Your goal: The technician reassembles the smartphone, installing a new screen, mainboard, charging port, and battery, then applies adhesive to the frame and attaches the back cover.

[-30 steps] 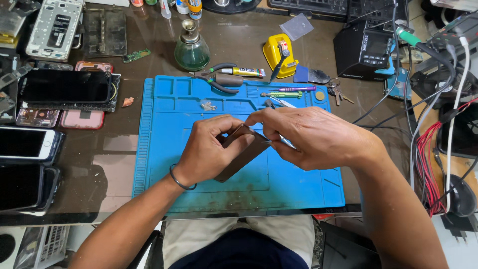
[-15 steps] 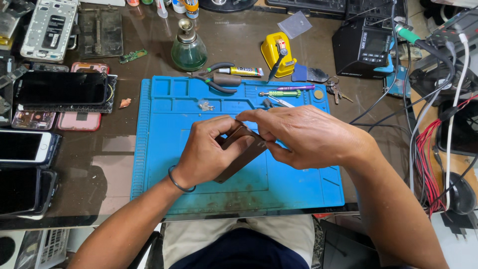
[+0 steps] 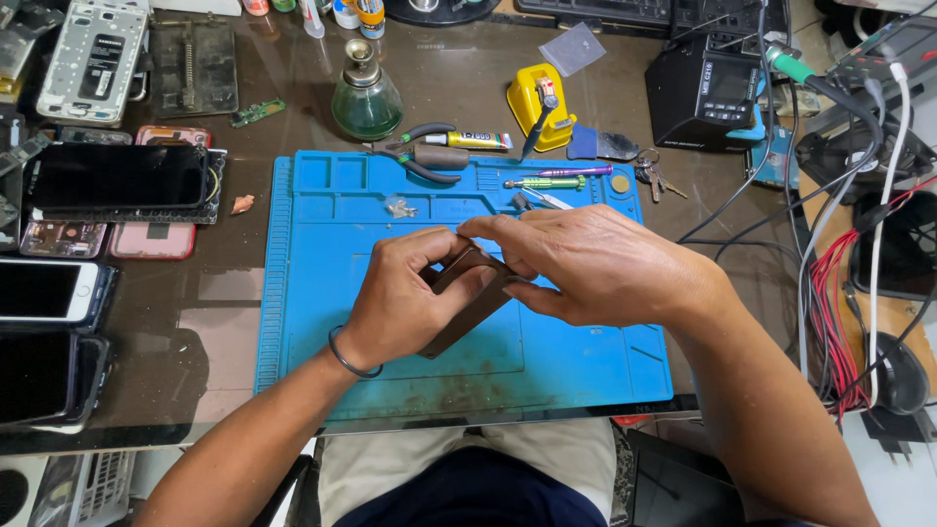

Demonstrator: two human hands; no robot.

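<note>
Holding the brown phone-shaped piece (image 3: 467, 301) over the blue mat (image 3: 322, 224), your left hand (image 3: 410, 298) and right hand (image 3: 595, 265) stay closed on it; barely shifted since a second ago, grip unchanged, fingertips working its top edge.

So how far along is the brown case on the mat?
Done: nothing I can confirm. In hand: both hands, left hand and right hand, grip the brown case above the blue mat. Left: pliers and green screwdriver lie untouched.

A flat brown case (image 3: 467, 304), long and thin, is held tilted in both hands above the blue mat (image 3: 322, 224).
</note>
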